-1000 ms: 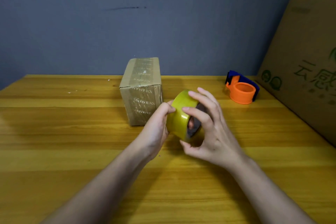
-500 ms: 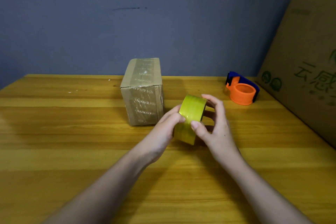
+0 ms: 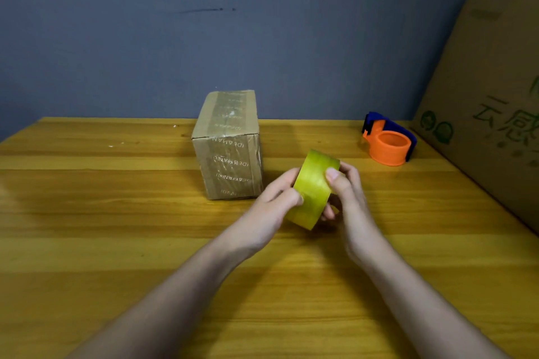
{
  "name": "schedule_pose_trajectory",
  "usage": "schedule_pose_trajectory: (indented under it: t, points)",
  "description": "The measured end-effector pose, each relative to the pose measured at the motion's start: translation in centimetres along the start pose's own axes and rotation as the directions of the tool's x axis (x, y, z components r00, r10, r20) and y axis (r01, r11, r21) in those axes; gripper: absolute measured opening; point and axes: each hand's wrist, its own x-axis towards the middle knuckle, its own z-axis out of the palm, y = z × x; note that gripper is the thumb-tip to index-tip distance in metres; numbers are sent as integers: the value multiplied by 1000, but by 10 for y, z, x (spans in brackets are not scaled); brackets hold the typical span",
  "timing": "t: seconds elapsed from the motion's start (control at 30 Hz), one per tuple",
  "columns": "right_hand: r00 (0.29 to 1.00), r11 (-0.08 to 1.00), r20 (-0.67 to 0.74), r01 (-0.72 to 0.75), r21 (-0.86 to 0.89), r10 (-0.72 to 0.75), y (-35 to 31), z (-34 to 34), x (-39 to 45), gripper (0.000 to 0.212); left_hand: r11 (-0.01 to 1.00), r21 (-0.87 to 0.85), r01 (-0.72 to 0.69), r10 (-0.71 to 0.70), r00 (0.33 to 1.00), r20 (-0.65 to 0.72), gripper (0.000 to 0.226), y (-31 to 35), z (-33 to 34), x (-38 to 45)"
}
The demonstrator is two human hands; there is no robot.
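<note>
Biggest thing I see on my feed: blue-grey wall (image 3: pixel 262 38) across the back, w/ a dark scuff high up. Below it the wooden desk (image 3: pixel 116 242) fills the lower half, grain running L-R.

Far right, a large cardboard carton (image 3: pixel 495 96) w/ green print leans in at the desk's right edge; a 2nd carton sits on top of it, mostly out of frame.

Mid-desk, toward the back, a small brown box (image 3: pixel 230 148) stands upright, sealed w/ clear printed tape over top & front.

Both bare forearms come in from the bottom. Left hand (image 3: pixel 271 207) grips the tape roll (image 3: pixel 313 189) from its left side, thumb (image 3: pixel 294 198) pressed on the outer band. Right hand (image 3: pixel 350 207) is clamped on the roll from the right, thumb (image 3: pixel 332 175) on the upper band, other fingers curled behind.

The roll is yellow-green, held on edge & tilted, just above the desk, near the box's front-right corner but not touching it. Can't tell if a loose tape end is lifted.

Back right, an orange & blue tape dispenser (image 3: pixel 389 143) lies on the desk near the carton, well apart from the hands.
</note>
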Motion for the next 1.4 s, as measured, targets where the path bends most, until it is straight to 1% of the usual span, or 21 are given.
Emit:
schedule_pose_trajectory:
  t: [0.07, 0.17, 0.2, 0.3, 0.33, 0.37, 0.43, 0.47, 0.5, 0.53, 0.6, 0.67, 0.77, 0.87, 0.97, 1.03, 1.1, 1.23, 1.27, 1.33, 1.4]
  points:
    - [995, 995, -4, -98, 12, 98, 0, 0, 0, 74, 1000, 17, 2, -2, 1000, 18, 42, 1, 0, -1]
    - [973, 970, 51, -228, 82, 225, -6, 1, -5, 74, 998, 61, 10, -12, 999, 37, 42, 1, 1, -3]
    - [966, 963, 63, -256, 91, 251, -7, 1, -6, 74, 997, 71, 17, -19, 999, 37, 42, 1, 1, -3]
    - [942, 941, 129, -324, 100, 310, -15, 1, -7, 65, 995, 98, 32, -36, 999, 36, 42, 1, 2, -3]
    - [937, 940, 149, -330, 85, 316, -16, 1, -8, 66, 995, 94, 36, -39, 999, 31, 41, 1, 2, -3]
    - [936, 942, 158, -327, 70, 313, -16, 0, -8, 71, 995, 93, 37, -38, 999, 14, 41, 0, 2, -4]
    - [942, 948, 141, -314, 55, 304, -13, 1, -6, 90, 995, 97, 29, -26, 999, -28, 39, 0, 3, -3]
    - [952, 957, 116, -289, 38, 283, -11, 1, -6, 97, 995, 93, 26, -21, 998, -53, 36, -1, 3, -2]
    - [968, 972, 90, -233, -9, 233, -10, 1, -5, 100, 997, 77, 32, -25, 996, -88, 34, -2, 4, -1]
    - [986, 987, 77, -140, -83, 146, -9, 0, -6, 98, 998, 34, 52, -47, 990, -136, 33, -3, 2, 0]
    - [990, 972, 139, 63, -228, -32, -8, 2, -10, 92, 994, -51, 100, -110, 962, -249, 35, -8, -1, 3]
    - [972, 924, 191, 195, -330, -137, -8, 3, -13, 91, 987, -85, 137, -156, 939, -305, 43, -10, -4, 4]
    - [948, 863, 207, 308, -401, -242, -8, -2, -13, 89, 984, -128, 124, -156, 947, -281, 39, -8, -2, 5]
    - [939, 841, 217, 336, -423, -266, -10, -4, -13, 84, 972, -195, 128, -172, 958, -229, 44, -9, -4, 5]
    - [956, 872, 163, 290, -395, -244, -6, -3, -12, 75, 979, -156, 129, -159, 968, -195, 42, -11, -6, 5]
    - [979, 921, 122, 198, -336, -166, -3, -2, -9, 67, 988, -116, 97, -114, 982, -152, 38, -9, -3, 4]
    - [992, 956, 100, 107, -272, -83, -3, -2, -8, 66, 991, -119, 67, -78, 993, -91, 38, -8, 0, 4]
    - [997, 988, 77, 16, -155, -4, -1, -1, -4, 64, 993, -106, 53, -57, 998, -37, 43, -8, 0, 2]
    - [998, 992, 57, -24, -125, 31, 0, -1, -2, 65, 995, -86, 46, -48, 999, -22, 44, -7, 1, 1]
    - [996, 992, 4, -87, -92, 88, 6, -2, 3, 75, 999, -42, 23, -23, 1000, -1, 43, -7, 3, 0]
    - [996, 990, -16, -93, -102, 92, 8, -3, 5, 86, 999, -28, 15, -15, 1000, -4, 41, -7, 4, 0]
